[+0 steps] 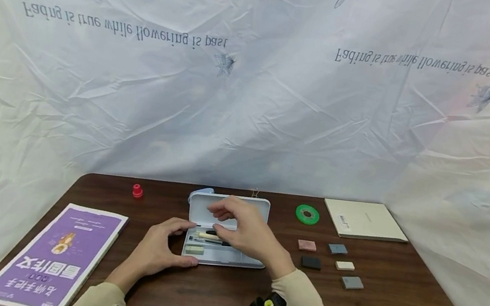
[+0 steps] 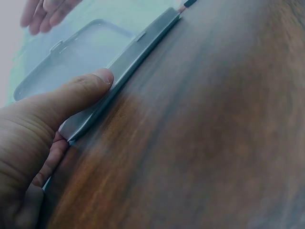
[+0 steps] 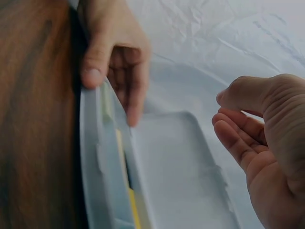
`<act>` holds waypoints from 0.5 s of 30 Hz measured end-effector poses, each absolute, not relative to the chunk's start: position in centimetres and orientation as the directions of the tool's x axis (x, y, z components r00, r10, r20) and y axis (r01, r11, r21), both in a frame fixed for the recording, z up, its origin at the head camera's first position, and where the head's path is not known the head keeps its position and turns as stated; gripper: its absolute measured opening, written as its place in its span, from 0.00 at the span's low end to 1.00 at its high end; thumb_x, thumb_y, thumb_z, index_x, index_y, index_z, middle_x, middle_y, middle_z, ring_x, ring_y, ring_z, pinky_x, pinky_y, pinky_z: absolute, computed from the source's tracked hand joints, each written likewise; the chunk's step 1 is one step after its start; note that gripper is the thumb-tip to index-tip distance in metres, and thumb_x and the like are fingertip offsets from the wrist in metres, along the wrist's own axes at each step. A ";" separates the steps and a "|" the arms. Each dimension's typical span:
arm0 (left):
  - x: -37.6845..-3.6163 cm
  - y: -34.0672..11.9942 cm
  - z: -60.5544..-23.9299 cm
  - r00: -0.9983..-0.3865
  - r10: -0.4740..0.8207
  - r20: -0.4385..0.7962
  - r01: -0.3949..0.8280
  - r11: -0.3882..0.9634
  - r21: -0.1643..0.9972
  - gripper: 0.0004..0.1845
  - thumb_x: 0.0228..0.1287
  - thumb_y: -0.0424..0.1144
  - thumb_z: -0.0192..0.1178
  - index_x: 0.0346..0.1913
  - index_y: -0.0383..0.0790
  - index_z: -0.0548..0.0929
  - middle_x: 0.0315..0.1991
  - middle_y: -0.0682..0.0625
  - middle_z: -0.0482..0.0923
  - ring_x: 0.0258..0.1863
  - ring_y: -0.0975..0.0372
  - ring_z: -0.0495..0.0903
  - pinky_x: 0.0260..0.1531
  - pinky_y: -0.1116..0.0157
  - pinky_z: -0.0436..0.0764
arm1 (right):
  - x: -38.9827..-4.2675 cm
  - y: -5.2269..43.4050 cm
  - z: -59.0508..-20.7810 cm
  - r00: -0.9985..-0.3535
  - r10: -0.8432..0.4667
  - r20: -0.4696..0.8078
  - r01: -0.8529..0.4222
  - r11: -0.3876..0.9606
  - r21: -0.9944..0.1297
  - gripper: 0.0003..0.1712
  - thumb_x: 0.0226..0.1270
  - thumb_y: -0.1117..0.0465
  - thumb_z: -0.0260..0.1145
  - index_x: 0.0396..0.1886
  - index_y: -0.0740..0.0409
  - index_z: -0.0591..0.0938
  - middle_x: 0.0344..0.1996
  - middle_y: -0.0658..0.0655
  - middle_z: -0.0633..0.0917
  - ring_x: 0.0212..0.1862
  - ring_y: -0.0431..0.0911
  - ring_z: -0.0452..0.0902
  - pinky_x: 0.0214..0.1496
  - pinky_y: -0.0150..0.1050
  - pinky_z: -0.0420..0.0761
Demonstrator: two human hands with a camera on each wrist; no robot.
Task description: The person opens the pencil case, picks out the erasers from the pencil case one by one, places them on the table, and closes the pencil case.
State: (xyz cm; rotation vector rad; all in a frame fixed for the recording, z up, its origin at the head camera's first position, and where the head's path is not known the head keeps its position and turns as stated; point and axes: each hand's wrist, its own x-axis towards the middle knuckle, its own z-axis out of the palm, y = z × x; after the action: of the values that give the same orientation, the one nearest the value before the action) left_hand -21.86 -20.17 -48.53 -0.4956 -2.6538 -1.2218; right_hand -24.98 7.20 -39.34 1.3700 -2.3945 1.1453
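A pale pencil case (image 1: 230, 267) lies on the table with its lid (image 1: 259, 211) tilted back. Around its left end, my left hand (image 1: 157, 250) holds it, thumb on the front wall and fingers at the back edge. Inside are a few pens (image 1: 212, 242) and a pale green block (image 1: 195, 249). Over the case hovers my right hand (image 1: 244, 226), hiding part of the inside and the lid. In the right wrist view the right hand's fingers (image 3: 233, 138) are loosely bent, apart from the lid, with nothing visible between them.
On the left lie a purple book (image 1: 54, 256) and a small red piece (image 1: 137, 191). To the right are a green ring-shaped roll (image 1: 307, 214), a cream notebook (image 1: 366, 221) and several small blocks, including a black one (image 1: 311, 263). A hanging cloth (image 1: 255, 94) backs the table.
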 end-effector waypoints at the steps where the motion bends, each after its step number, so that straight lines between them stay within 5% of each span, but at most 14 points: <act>1: -21.8 -20.2 -48.5 -0.926 0.225 0.302 0.376 0.607 0.700 0.45 0.47 0.60 0.91 0.69 0.49 0.87 0.66 0.57 0.86 0.64 0.55 0.85 0.66 0.48 0.85 | -24.9 6.8 -39.5 -0.564 -0.679 0.470 -0.793 0.286 -0.538 0.22 0.75 0.70 0.76 0.66 0.62 0.85 0.60 0.57 0.88 0.56 0.55 0.90 0.61 0.44 0.90; 15: -21.9 -20.2 -48.6 -0.910 0.242 0.338 0.414 0.593 0.690 0.43 0.48 0.60 0.91 0.67 0.50 0.88 0.64 0.57 0.86 0.64 0.55 0.86 0.64 0.49 0.87 | -24.8 4.1 -42.7 -0.548 -0.765 0.339 -0.795 0.350 -0.496 0.17 0.71 0.74 0.75 0.58 0.65 0.88 0.50 0.59 0.89 0.51 0.45 0.88 0.57 0.32 0.87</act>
State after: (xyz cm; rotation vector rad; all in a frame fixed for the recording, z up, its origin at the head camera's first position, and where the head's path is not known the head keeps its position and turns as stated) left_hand -21.87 -20.24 -48.64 -0.5456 -2.6132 -1.2122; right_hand -24.83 4.10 -42.70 1.4693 -2.5416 0.9776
